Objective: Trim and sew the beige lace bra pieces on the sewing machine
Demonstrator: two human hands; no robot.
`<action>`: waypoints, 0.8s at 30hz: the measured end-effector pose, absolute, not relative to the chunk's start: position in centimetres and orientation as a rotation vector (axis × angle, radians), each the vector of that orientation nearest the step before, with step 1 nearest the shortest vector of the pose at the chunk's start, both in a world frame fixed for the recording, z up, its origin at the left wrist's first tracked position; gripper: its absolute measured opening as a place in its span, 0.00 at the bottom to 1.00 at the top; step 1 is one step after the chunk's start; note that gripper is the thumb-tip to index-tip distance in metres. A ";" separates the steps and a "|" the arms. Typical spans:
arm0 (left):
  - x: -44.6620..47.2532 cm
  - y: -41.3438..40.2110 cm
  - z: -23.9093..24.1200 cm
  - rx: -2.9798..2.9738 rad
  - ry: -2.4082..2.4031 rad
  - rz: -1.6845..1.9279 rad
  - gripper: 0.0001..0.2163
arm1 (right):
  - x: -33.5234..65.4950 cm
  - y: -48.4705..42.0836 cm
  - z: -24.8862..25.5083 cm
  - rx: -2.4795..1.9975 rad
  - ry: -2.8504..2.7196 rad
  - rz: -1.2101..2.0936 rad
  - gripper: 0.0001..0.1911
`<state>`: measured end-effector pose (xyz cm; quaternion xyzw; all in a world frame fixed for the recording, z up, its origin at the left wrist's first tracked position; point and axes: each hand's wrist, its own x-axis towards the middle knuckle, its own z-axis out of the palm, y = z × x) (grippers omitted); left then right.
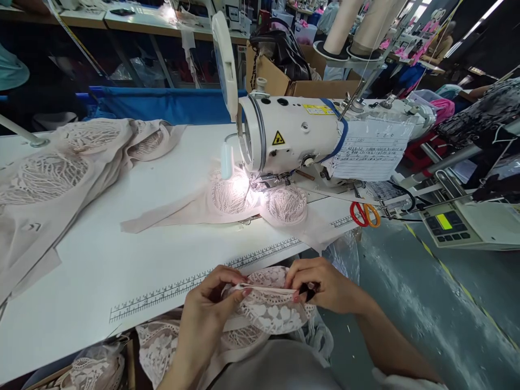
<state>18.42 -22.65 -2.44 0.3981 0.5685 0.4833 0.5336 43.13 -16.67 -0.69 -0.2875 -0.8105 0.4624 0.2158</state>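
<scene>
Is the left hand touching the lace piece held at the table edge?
Touching. The head view shows the left hand pinching the top edge of the lace piece between its fingers, with the right hand gripping the opposite end.

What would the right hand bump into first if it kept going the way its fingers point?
The right hand points left along the lace piece it pinches. Going straight on, it would probably first meet the fingers of the left hand gripping the same piece, though depth is hard to judge.

Pale pink floral lace piece (270, 311); white sewing machine (292, 135); orange-red scissors (364, 214); white table (122, 260).
</scene>
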 end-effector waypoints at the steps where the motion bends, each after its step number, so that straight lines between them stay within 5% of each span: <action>1: 18.2 -22.7 -2.4 0.930 1.354 1.172 0.06 | 43.4 -16.6 -0.7 -0.805 -2.260 1.224 0.05; 7: 17.8 -23.2 -2.7 0.853 1.424 1.264 0.08 | 43.1 -17.7 -2.6 -0.794 -2.388 0.210 0.17; 13: 17.7 -23.6 -3.0 0.934 1.399 1.254 0.07 | 42.1 -18.4 -3.9 -1.027 -2.366 -0.178 0.17; 18: 17.2 -23.7 -3.0 0.936 1.290 1.192 0.06 | 42.6 -17.4 -2.0 -0.934 -2.239 0.420 0.09; 21: 17.0 -23.5 -2.8 0.876 1.092 1.115 0.08 | 44.0 -16.3 0.4 -0.613 -2.263 1.189 0.20; 24: 17.1 -23.2 -2.9 0.830 0.973 1.066 0.09 | 45.4 -15.5 2.0 -0.444 -2.281 1.454 0.24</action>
